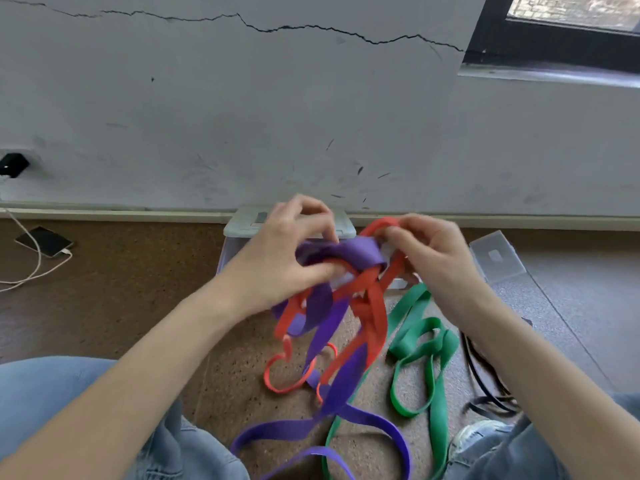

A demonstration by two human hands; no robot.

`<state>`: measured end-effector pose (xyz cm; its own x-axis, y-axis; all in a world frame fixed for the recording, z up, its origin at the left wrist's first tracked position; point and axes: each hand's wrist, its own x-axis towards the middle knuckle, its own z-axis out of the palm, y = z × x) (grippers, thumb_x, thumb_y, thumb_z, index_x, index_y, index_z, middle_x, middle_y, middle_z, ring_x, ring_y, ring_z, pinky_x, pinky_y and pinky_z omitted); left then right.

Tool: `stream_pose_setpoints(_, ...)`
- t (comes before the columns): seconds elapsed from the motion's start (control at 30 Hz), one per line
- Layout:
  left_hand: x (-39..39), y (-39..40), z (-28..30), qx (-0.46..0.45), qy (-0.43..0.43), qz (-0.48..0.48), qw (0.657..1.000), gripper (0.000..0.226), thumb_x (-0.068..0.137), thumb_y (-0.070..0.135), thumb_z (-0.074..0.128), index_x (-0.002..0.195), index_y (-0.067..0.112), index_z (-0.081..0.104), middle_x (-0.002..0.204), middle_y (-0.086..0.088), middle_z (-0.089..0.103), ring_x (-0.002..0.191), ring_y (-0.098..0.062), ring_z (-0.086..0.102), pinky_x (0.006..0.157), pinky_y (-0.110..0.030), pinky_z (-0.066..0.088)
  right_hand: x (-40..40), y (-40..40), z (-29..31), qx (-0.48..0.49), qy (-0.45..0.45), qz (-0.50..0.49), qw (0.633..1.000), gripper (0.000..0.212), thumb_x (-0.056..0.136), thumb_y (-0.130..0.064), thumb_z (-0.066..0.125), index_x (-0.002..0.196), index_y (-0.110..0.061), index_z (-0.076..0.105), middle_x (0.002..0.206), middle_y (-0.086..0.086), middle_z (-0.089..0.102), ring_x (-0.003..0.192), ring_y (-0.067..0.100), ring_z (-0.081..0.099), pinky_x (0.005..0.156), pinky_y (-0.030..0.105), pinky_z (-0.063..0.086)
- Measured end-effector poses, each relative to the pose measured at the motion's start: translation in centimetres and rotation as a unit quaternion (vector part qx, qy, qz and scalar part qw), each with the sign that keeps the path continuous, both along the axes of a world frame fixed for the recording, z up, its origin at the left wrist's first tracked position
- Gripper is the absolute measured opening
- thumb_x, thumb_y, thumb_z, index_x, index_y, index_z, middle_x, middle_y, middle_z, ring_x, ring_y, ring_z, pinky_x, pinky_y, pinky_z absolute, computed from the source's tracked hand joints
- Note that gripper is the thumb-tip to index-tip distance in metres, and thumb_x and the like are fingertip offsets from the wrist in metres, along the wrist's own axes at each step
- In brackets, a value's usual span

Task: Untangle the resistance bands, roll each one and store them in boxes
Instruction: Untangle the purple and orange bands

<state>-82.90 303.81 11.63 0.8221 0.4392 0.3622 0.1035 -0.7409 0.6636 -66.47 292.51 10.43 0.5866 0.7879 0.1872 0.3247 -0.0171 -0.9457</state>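
A wide purple band (341,252) and a narrower red band (370,306) are knotted together, held up above the floor. My left hand (284,251) pinches the purple band at the knot. My right hand (429,251) grips a red loop at the knot's right side. Their loose loops hang down to the brown floor between my knees. A green band (415,341) lies on the floor to the right, apart from my hands. A thin black band (485,382) lies further right. A clear plastic box (242,226) with its lid stands behind my hands.
A second clear box (495,258) lies tilted on the grey floor at right. A phone (43,241) with a white cable lies at the far left. A cracked white wall stands close behind. My jeans-clad knees frame the bottom corners.
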Motion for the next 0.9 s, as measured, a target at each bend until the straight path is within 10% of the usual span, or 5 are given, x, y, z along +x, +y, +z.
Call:
stream_pose_setpoints(0.13, -0.5, 0.6, 2.3, -0.215, -0.141, -0.073, 0.964, 0.029, 0.065, 0.011, 0.079, 0.074, 0.016, 0.052, 0.089, 0.014, 0.072, 0.079, 0.000, 0.065, 0.070, -0.012, 0.048, 0.9, 0.3, -0.1, -0.021, 0.089, -0.011, 0.996, 0.017, 0.087, 0.004, 0.051, 0.075, -0.005, 0.060, 0.043, 0.002, 0.052, 0.031, 0.012, 0.035, 0.033, 0.014, 0.024)
stream_pose_setpoints(0.23, -0.6, 1.3, 1.5, -0.247, -0.035, -0.095, 0.964, 0.029, 0.069, -0.008, 0.074, 0.077, 0.011, 0.055, 0.095, 0.008, 0.074, 0.085, -0.002, 0.067, 0.071, -0.013, 0.049, 0.7, 0.3, -1.2, -0.109, 0.136, 0.006, 0.985, 0.017, 0.085, 0.006, 0.049, 0.094, -0.005, 0.059, 0.053, 0.009, 0.053, 0.035, 0.012, 0.034, 0.036, 0.014, 0.021)
stream_pose_setpoints(0.6, 0.2, 0.6, -3.4, 0.037, 0.348, -0.086, 0.933, 0.034, 0.076, 0.020, 0.063, 0.108, 0.030, 0.059, 0.112, 0.008, 0.054, 0.103, -0.016, 0.043, 0.095, -0.038, 0.038, -0.6, -0.5, -2.4, -0.317, 0.166, 0.205, 0.911, 0.021, 0.088, -0.005, 0.045, 0.086, 0.003, 0.065, 0.053, 0.004, 0.050, 0.037, 0.007, 0.037, 0.034, 0.014, 0.027)
stream_pose_setpoints(0.73, 0.9, -0.9, -4.3, 0.044, 0.331, -0.032, 0.942, 0.040, 0.069, 0.054, 0.073, 0.089, 0.022, 0.058, 0.097, 0.006, 0.050, 0.096, -0.015, 0.046, 0.082, -0.031, 0.036, -1.0, -0.4, -2.5, -0.261, 0.251, 0.215, 0.907, 0.021, 0.090, -0.004, 0.043, 0.082, 0.000, 0.063, 0.048, -0.001, 0.051, 0.036, 0.004, 0.037, 0.033, 0.013, 0.027)
stream_pose_setpoints(0.9, 0.2, -0.5, -0.7, -0.117, 0.123, -0.061, 0.984, 0.017, 0.070, 0.019, 0.081, 0.072, 0.022, 0.064, 0.095, 0.006, 0.061, 0.085, -0.005, 0.059, 0.078, -0.021, 0.045, -0.1, -0.6, -0.2, -0.161, 0.158, 0.127, 0.966, 0.016, 0.086, -0.014, 0.061, 0.071, -0.013, 0.059, 0.048, 0.000, 0.045, 0.036, 0.008, 0.034, 0.033, 0.016, 0.022)
